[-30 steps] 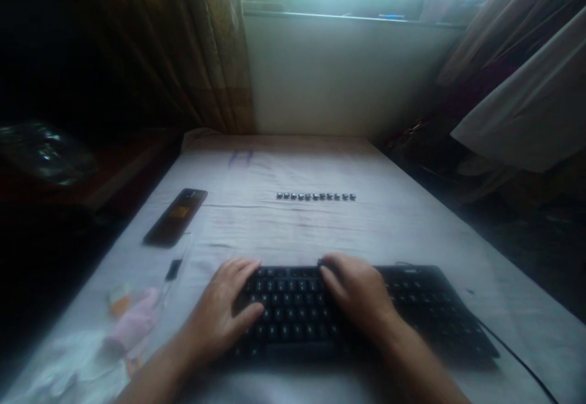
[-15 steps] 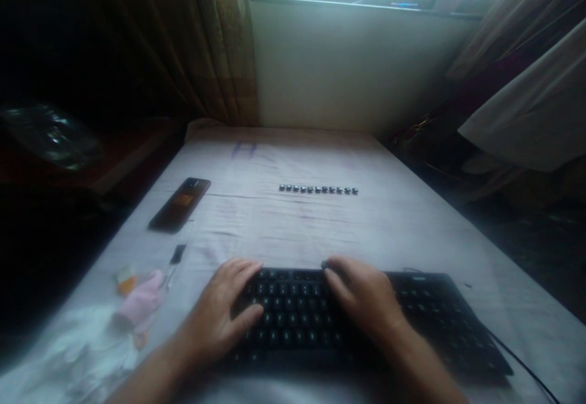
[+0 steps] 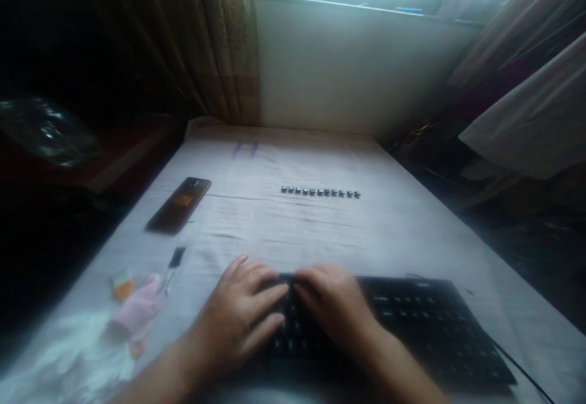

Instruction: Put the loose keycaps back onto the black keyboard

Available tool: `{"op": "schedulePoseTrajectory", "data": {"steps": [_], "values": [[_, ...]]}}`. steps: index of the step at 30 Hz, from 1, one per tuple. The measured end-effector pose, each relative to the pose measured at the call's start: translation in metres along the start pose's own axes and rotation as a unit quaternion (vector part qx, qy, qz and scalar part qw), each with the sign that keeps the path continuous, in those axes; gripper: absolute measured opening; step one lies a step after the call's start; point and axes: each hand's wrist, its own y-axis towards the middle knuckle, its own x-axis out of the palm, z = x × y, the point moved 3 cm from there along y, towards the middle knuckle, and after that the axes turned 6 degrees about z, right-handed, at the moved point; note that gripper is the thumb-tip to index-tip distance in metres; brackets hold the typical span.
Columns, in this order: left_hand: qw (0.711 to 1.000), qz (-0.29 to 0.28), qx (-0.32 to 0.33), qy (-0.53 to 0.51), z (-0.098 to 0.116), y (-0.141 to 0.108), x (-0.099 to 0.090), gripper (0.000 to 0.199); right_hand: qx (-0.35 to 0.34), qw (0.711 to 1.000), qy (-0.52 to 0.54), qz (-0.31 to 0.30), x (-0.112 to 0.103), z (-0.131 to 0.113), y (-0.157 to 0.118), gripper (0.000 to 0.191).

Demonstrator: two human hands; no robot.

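A black keyboard (image 3: 412, 324) lies across the near part of the cloth-covered table. Over its left part is my left hand (image 3: 245, 309), fingers apart and resting at the keys, holding nothing that shows. Close beside it, my right hand (image 3: 336, 303) bends over the upper keys with its fingers pressed together; whatever its fingertips hold, if anything, is hidden. Beyond the keyboard, several small dark keycaps (image 3: 320, 191) form a straight row on the cloth.
A dark phone (image 3: 179, 205) lies at the left, with a small black item (image 3: 177, 256) nearer. Pink cloth (image 3: 137, 307) and a crumpled clear plastic bag (image 3: 68, 355) sit at the near left. A cable (image 3: 522, 364) runs off the right side.
My right hand has moved left along the keyboard's top edge, towards my left hand. My left hand has shifted slightly right, its fingers now further over the keys. The view has shifted slightly.
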Motion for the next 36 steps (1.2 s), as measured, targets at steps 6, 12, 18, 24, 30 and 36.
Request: {"op": "schedulePoseTrajectory", "data": {"steps": [6,12,18,24,30,36], "values": [[1.0,-0.014,0.016,-0.01,0.0012,0.0012,0.0053,0.038,-0.037,0.999,-0.016,0.025,0.0052,-0.0042,0.0022,0.017],[0.998,-0.008,0.039,0.04,0.0013,-0.0044,0.0084,0.048,-0.047,0.997,-0.026,0.055,0.007,-0.0078,0.0018,0.015],[0.995,0.004,0.064,0.072,0.0034,-0.0035,0.0074,0.047,-0.061,0.995,-0.027,0.072,0.0033,-0.009,0.0021,0.017],[0.997,0.004,0.045,0.064,0.0026,-0.0053,0.0089,0.049,-0.056,0.993,-0.002,0.103,0.0037,-0.0087,0.001,0.024],[0.997,0.054,0.019,0.045,0.0049,-0.0033,0.0103,0.039,-0.06,0.99,0.023,0.123,0.0052,-0.0057,-0.0003,0.024],[0.997,0.058,0.028,0.051,0.0085,0.0002,0.0069,0.038,-0.074,0.989,0.018,0.127,0.0036,-0.0084,0.0014,0.025]]}}
